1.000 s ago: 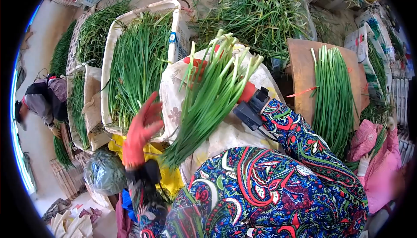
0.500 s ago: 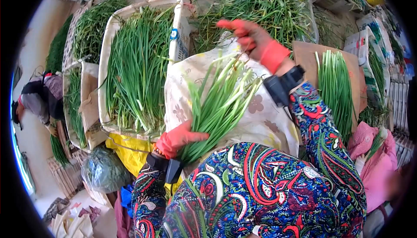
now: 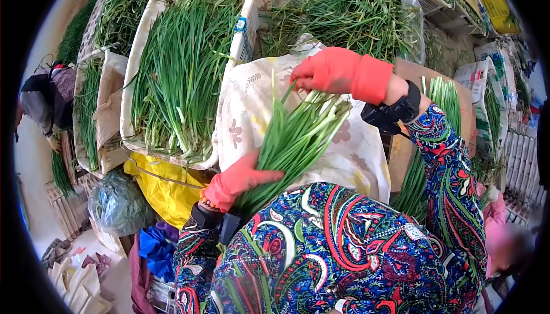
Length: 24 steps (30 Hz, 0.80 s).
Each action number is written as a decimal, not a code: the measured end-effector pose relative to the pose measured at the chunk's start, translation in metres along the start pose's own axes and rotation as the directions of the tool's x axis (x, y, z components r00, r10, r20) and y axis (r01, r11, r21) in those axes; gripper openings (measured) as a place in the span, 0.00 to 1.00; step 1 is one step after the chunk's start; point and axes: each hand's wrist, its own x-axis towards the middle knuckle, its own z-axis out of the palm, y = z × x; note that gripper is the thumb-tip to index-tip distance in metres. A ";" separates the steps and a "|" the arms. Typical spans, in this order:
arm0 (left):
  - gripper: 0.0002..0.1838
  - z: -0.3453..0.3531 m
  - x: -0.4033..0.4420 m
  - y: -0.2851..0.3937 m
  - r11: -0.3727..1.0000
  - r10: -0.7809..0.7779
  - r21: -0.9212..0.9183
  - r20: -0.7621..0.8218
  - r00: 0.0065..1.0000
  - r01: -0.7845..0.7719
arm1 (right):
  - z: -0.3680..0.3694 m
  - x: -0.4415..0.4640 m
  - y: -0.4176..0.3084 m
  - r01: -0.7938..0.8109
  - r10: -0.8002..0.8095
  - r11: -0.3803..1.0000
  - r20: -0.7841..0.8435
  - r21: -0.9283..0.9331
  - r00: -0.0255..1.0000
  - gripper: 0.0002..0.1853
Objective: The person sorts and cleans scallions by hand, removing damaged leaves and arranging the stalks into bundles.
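Back to 2-handed work
Gripping green bunch (image 3: 303, 142) with left hand (image 3: 238, 180); pinching narrowly at stalk ends (image 3: 341, 108) with right hand (image 3: 339, 72).

- The place was a produce workroom or packing shed — long, slender greens that looked like garlic chives (image 3: 189, 68) filled much of it.
- A white plastic crate (image 3: 247, 10) stood packed with them, and a loose heap (image 3: 344, 19) lay near it.
- On a brown board (image 3: 401, 156) at the right, a bundle (image 3: 444, 93) lay with its pale stalk ends aligned.
- A clear plastic bag (image 3: 119, 202) bulged with greens, and slatted crates (image 3: 518, 153) stood along the right side.
- Two other people were there — a bent-over person (image 3: 43, 99) at the left and a person in pink (image 3: 499, 231) at the right.
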 end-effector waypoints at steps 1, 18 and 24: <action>0.30 0.001 -0.002 0.003 1.000 -0.002 -0.007 0.003 1.000 0.002 | 0.004 0.000 0.006 0.052 -0.055 0.998 -0.079 -0.035 0.995 0.12; 0.30 0.003 0.008 -0.010 0.998 0.059 0.014 -0.088 0.994 -0.058 | 0.004 -0.008 -0.045 -0.286 0.302 0.628 0.112 0.723 0.947 0.36; 0.29 0.003 0.005 -0.018 0.990 0.072 -0.111 -0.125 0.990 -0.086 | 0.024 0.017 -0.039 -0.198 0.121 0.550 0.157 0.812 0.980 0.16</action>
